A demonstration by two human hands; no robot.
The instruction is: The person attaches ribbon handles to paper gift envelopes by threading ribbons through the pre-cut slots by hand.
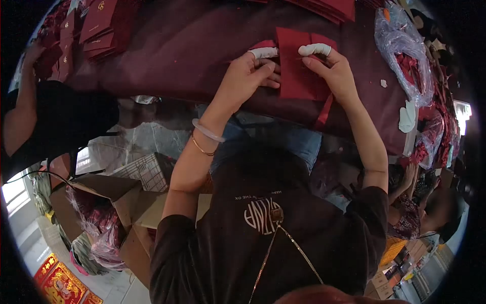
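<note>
A red paper envelope (296, 76) lies at the near edge of the cloth-covered table, between my two hands. A red ribbon (325, 111) hangs from its lower right side over the table edge. My left hand (253, 76) is closed at the envelope's left edge, a white finger cot on its index finger and the other fingers curled. Over the envelope's middle, my right hand (331, 71) pinches with thumb and index finger, white cots on its fingers. What exactly lies between the fingertips is too small to make out.
Stacks of red envelopes (104, 25) stand at the back left. Plastic-wrapped red goods (410, 66) and a white glove (406, 117) lie at the right. One person's arm (23, 106) is at the left, another person (415, 207) at the right. An open cardboard box (126, 202) stands below left.
</note>
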